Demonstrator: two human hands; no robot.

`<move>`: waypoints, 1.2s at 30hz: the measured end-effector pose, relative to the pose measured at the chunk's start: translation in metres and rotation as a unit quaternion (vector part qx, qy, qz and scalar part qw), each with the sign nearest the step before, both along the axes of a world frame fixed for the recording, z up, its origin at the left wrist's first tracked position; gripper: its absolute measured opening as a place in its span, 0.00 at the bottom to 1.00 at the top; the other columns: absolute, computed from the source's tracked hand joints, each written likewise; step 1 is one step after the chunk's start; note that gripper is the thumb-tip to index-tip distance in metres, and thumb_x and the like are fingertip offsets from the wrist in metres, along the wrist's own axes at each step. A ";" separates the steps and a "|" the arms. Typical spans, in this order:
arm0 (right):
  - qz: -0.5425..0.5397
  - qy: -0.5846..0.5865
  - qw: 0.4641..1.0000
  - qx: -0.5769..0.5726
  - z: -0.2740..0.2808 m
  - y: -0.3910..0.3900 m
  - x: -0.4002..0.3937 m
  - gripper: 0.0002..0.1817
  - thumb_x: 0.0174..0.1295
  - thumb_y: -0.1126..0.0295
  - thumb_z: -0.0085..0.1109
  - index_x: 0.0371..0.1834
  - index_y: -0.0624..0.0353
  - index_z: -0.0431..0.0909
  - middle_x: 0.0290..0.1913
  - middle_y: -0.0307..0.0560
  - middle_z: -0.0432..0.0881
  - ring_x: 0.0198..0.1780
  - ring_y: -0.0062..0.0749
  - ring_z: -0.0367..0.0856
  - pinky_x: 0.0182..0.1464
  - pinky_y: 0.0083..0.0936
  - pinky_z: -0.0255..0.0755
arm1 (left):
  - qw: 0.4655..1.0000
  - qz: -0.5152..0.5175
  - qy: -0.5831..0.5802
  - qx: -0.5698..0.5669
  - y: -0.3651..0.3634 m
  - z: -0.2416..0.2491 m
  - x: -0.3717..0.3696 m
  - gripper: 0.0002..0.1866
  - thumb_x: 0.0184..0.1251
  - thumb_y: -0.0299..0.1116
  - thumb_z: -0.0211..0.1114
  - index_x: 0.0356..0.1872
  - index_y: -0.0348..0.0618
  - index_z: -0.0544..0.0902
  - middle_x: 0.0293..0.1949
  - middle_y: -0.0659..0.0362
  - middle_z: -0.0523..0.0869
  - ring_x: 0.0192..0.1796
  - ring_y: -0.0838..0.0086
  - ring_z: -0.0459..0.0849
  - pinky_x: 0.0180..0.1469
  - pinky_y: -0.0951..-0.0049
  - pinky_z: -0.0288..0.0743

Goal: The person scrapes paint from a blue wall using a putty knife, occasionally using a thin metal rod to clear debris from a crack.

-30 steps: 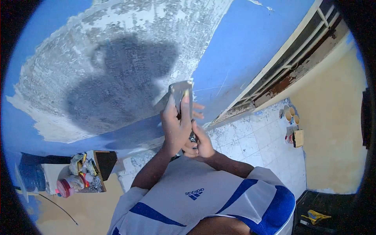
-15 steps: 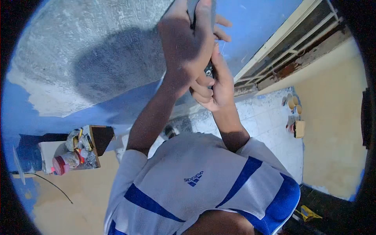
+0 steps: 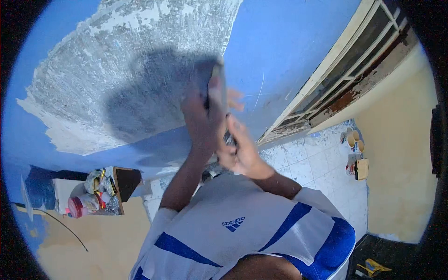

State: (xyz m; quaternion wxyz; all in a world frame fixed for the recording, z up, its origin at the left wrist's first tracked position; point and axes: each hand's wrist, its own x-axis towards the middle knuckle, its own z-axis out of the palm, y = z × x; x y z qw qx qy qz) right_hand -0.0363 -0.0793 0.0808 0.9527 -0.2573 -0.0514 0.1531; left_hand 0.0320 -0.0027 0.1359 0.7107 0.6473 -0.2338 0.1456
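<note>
My left hand [image 3: 204, 114] is wrapped round the upper part of a long grey tool [image 3: 219, 74], blurred by motion. Just below and to the right, my right hand [image 3: 242, 147] grips the tool's dark lower end, where a small round metal part shows between the fingers. The tool is close to a wall with a rough, grey-white scraped patch [image 3: 140, 60] beside blue paint [image 3: 275, 42]. Whether it touches the wall I cannot tell. A shadow of hands and tool falls on the patch.
A barred window [image 3: 345, 70] runs along the right. Lower left, a small shelf [image 3: 117, 191] bears a pink-lidded jar [image 3: 77, 206] and other items. Cups [image 3: 353, 137] and a small box [image 3: 361, 169] stand by the white tiled floor [image 3: 298, 163]. A yellow item [image 3: 373, 267] lies bottom right.
Both hands and the tool have moved down the view and slightly left, nearer my chest. More of the scraped wall shows above them. Both hands keep their grip.
</note>
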 end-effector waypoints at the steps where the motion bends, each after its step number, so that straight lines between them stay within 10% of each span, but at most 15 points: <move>1: 0.001 -0.026 1.000 0.010 0.013 -0.006 0.006 0.14 0.75 0.49 0.41 0.49 0.44 0.67 0.16 0.33 0.58 0.09 0.16 0.51 0.11 0.16 0.43 | 1.000 0.000 0.005 0.000 -0.009 0.028 0.002 0.15 0.77 0.38 0.50 0.43 0.34 0.75 0.27 0.52 0.87 0.25 0.72 0.87 0.28 0.74 0.78; 5: -0.002 -0.045 0.999 0.006 0.032 -0.016 0.014 0.16 0.75 0.50 0.43 0.55 0.46 0.68 0.17 0.32 0.60 0.11 0.15 0.53 0.12 0.14 0.46 | 0.999 -0.003 -0.013 0.030 -0.014 0.048 0.005 0.15 0.77 0.39 0.50 0.40 0.33 0.74 0.27 0.52 0.87 0.26 0.72 0.87 0.27 0.74 0.78; 12: -0.051 0.028 0.981 -0.184 -0.026 -0.002 -0.014 0.24 0.77 0.59 0.42 0.73 0.47 0.60 0.22 0.32 0.65 0.17 0.13 0.58 0.17 0.12 0.50 | 0.993 0.053 0.086 -0.066 0.004 -0.058 -0.010 0.15 0.77 0.38 0.54 0.35 0.35 0.75 0.22 0.57 0.84 0.23 0.78 0.83 0.24 0.77 0.70; 19: -0.064 -0.036 0.953 -0.294 0.035 -0.002 0.003 0.19 0.76 0.54 0.42 0.63 0.49 0.67 0.18 0.33 0.62 0.13 0.15 0.55 0.14 0.15 0.48 | 0.976 0.041 0.127 -0.174 0.008 -0.002 -0.007 0.13 0.74 0.41 0.59 0.42 0.40 0.77 0.29 0.65 0.80 0.32 0.84 0.76 0.32 0.82 0.69; 24: -0.018 -0.101 0.963 -0.250 0.048 -0.004 0.005 0.21 0.76 0.55 0.41 0.66 0.51 0.63 0.18 0.33 0.62 0.13 0.14 0.54 0.14 0.16 0.48 | 0.976 0.027 0.104 -0.189 0.013 0.018 -0.008 0.18 0.78 0.42 0.50 0.33 0.37 0.73 0.21 0.52 0.84 0.21 0.70 0.84 0.24 0.71 0.80; 36: -0.073 -0.079 0.951 -0.291 0.027 -0.003 -0.015 0.20 0.77 0.59 0.41 0.66 0.52 0.63 0.18 0.29 0.59 0.13 0.12 0.54 0.14 0.16 0.49 | 0.977 -0.010 0.145 -0.153 0.006 -0.010 -0.013 0.20 0.78 0.43 0.51 0.31 0.36 0.77 0.22 0.52 0.85 0.22 0.70 0.85 0.25 0.72 0.80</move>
